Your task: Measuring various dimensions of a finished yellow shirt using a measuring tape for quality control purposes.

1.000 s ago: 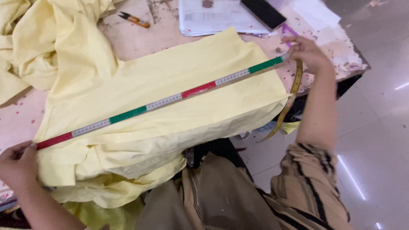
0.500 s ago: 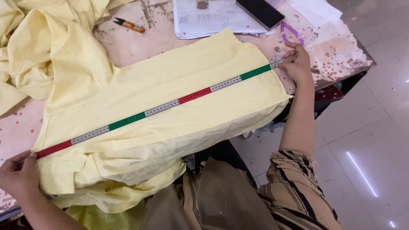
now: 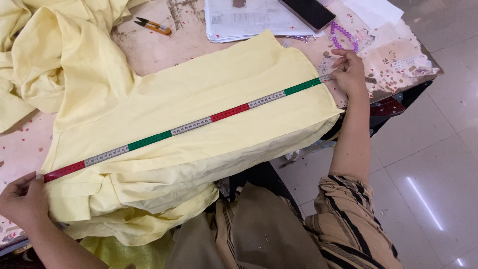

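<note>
Two hands, striped tape taut

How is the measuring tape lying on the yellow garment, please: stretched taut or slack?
Taut: the measuring tape runs straight across the yellow garment, pinned by the left hand and right hand.

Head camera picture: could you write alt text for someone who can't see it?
A person's left hand and right hand stretch a red, green and grey measuring tape taut across a pale yellow garment lying flat on a worn work table. Small orange snips, papers, a dark phone and purple beads lie at the table's far side.
</note>
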